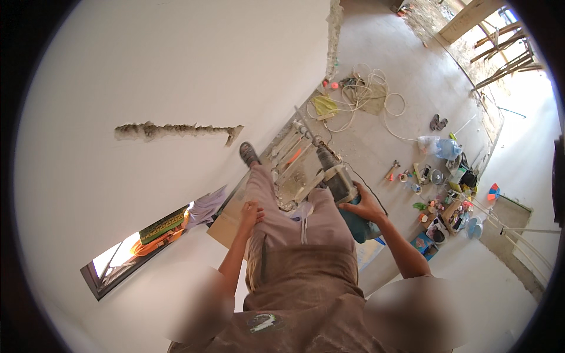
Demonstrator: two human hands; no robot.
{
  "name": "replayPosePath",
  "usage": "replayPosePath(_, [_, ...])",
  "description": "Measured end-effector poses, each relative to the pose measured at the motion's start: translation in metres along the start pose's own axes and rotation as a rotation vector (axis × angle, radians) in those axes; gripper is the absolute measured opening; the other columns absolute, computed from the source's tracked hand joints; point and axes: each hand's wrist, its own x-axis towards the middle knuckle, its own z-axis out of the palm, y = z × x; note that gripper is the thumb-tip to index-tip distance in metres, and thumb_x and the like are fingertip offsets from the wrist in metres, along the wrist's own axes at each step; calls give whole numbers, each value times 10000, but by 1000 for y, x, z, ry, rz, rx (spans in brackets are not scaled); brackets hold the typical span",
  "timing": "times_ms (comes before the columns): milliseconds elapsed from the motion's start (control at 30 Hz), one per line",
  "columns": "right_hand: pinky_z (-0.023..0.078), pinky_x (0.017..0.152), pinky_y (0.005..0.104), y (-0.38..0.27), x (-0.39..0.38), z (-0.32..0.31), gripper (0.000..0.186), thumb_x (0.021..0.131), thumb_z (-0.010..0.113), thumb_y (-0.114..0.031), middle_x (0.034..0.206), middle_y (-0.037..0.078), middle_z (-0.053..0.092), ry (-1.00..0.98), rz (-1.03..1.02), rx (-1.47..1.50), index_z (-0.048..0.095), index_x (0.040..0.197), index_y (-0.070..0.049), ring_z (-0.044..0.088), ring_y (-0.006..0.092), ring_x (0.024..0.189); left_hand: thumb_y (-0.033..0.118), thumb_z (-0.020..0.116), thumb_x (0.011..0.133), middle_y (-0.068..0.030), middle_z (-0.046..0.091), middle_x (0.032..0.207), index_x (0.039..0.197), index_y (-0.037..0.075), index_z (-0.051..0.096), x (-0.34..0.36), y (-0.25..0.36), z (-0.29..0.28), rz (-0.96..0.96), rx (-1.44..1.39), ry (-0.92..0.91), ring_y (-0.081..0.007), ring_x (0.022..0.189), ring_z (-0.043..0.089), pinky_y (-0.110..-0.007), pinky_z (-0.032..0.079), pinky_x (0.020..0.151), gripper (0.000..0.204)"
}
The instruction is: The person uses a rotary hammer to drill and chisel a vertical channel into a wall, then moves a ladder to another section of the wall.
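My right hand [365, 206] grips the rear of a rotary hammer drill [338, 179] with a teal and grey body, held beside my right thigh. Its long chisel bit [306, 122] points away from me toward the foot of the wall. Against my left thigh is my left hand [252, 213], its fingers bent on the brown trouser leg [263, 191]. My left foot wears a dark sandal [249, 154] and is lifted close to the wall; my right foot is hidden by the drill and leg.
The white wall has a rough chiselled groove [170, 132]. A low window opening [141, 250] holds an orange coil. White cable [376, 88] loops over the floor near a yellow bag [324, 107]. Tools, bottles and a blue box [422, 244] clutter the right side.
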Motion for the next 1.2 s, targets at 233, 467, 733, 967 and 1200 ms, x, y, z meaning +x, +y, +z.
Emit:
replayPosePath(233, [412,1025,415,74,132,65,1015,631,771,-492,1292,271,537,-31,-21,-143,371,1419,9,528,378,1212,453,666,827,-155,655,963,1098,28,569,162,-110,23,-28,407,109,-253,787,653,-359,528,696,513])
replayPosePath(467, [428,993,439,151,233,110,1015,626,756,-453,1293,272,515,9,-58,-243,340,1447,-26,533,412,1173,519,655,775,-307,626,1058,1164,-59,503,244,-187,71,43,822,436,-469,1037,591,-492,460,916,713])
replayPosePath(733, [418,998,454,209,294,150,1012,630,780,-385,1308,262,494,22,-148,-260,311,1471,-76,498,413,1205,287,593,852,-291,652,855,1065,-39,508,248,-211,82,121,758,591,-477,807,633,-557,484,736,399])
replayPosePath(967, [398,993,483,228,327,156,998,649,810,-354,1261,243,482,45,-255,-316,315,1470,-76,473,419,1183,248,575,869,-289,646,878,1094,-17,496,248,-197,90,54,724,570,-480,839,625,-563,475,745,356])
replayPosePath(1200, [357,1036,516,235,318,161,959,723,796,-322,1363,249,391,25,-225,-386,269,1497,-116,386,446,1277,258,590,865,-318,637,875,1059,-28,501,250,-195,92,40,653,562,-493,846,621,-567,462,758,357])
